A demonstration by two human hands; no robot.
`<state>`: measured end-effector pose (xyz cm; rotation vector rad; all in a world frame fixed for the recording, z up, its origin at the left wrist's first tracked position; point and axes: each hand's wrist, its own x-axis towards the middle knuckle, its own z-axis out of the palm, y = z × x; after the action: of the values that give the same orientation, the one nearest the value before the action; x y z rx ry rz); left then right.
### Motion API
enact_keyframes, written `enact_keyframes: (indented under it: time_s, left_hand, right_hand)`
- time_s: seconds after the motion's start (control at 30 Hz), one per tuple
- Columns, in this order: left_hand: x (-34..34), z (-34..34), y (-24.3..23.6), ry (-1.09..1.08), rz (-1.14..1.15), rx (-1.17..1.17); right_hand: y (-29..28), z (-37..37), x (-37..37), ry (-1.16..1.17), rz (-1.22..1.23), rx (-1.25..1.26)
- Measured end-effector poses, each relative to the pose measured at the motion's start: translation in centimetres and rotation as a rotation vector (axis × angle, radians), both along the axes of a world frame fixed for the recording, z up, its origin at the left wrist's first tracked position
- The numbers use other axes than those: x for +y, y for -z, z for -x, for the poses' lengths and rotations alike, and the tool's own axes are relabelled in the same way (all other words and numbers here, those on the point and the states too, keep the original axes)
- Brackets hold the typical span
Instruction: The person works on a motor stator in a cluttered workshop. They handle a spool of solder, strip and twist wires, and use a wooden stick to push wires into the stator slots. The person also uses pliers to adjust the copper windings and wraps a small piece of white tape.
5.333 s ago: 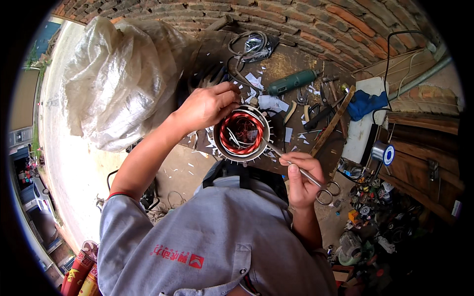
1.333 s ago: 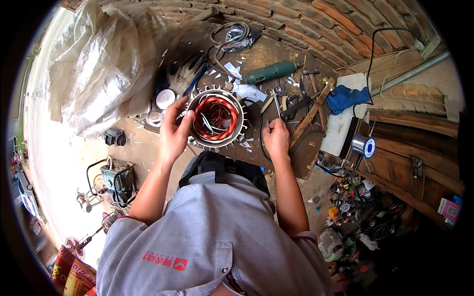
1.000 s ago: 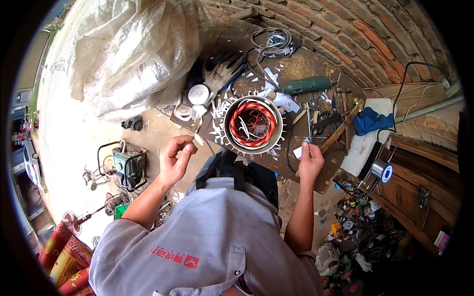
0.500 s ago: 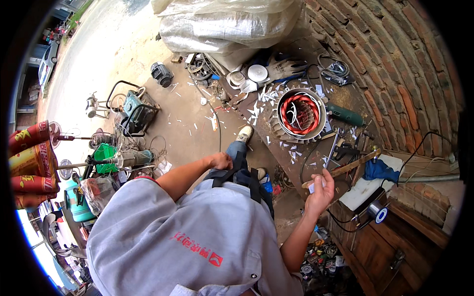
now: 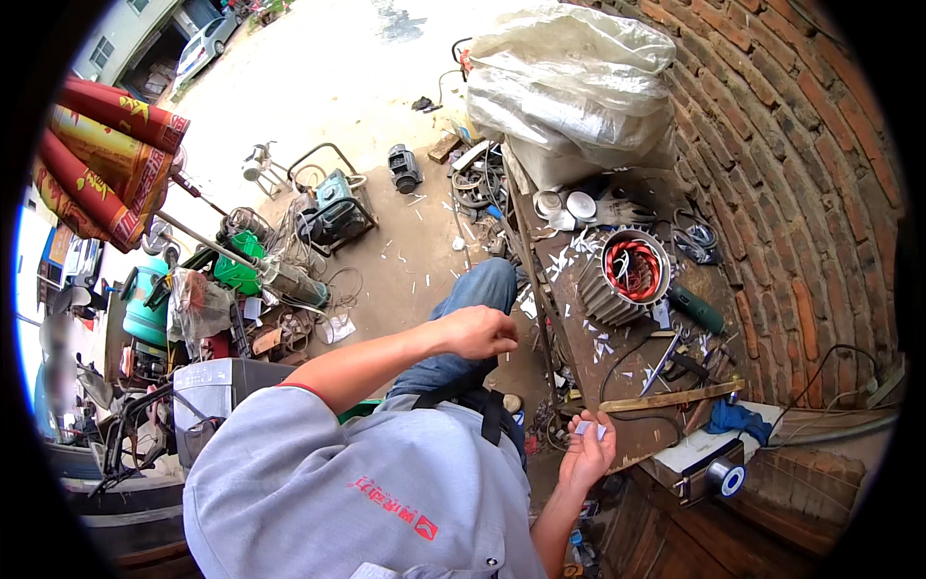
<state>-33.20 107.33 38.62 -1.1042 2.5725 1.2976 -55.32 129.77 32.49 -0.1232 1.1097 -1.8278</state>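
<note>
Between the fingers of my right hand (image 5: 582,461) is a small white paper slip (image 5: 591,430); the hand is palm up, just short of the bench's near edge. My left hand (image 5: 479,333) hangs over my jeans-clad thigh (image 5: 473,291) with its fingers curled. Its palm side is turned away, so anything inside is hidden. A finned motor housing (image 5: 608,294) stands on the bench, open end up. Red-wrapped windings (image 5: 634,272) ring its inside. White paper scraps (image 5: 571,253) lie scattered around it.
On the bench (image 5: 617,386) are a dark green cylindrical tool (image 5: 696,309), a wooden strip (image 5: 667,396), a blue cloth (image 5: 733,417) and a work glove (image 5: 625,210). A wire spool (image 5: 725,478) sits near right. A brick wall (image 5: 801,212) bounds the right side. Machines (image 5: 338,212) stand on the left floor.
My view has shifted, so the bench sits farther right and lower. My right hand has drawn back from the bench toward my body with the slip. My left hand has moved out over my thigh.
</note>
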Motion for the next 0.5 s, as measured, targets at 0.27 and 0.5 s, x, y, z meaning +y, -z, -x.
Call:
enact_keyframes:
  time_s: [0.27,0.5]
  left_hand:
    - [7.2,9.4,-0.9,-0.237,-0.923,0.683]
    - [5.8,9.9,0.7,-0.283,-0.557,0.753]
  right_hand:
    - [-6.6,-3.4,-6.9,0.005,0.108,0.123]
    - [-7.9,-4.1,-7.6,-0.065,-0.108,0.411]
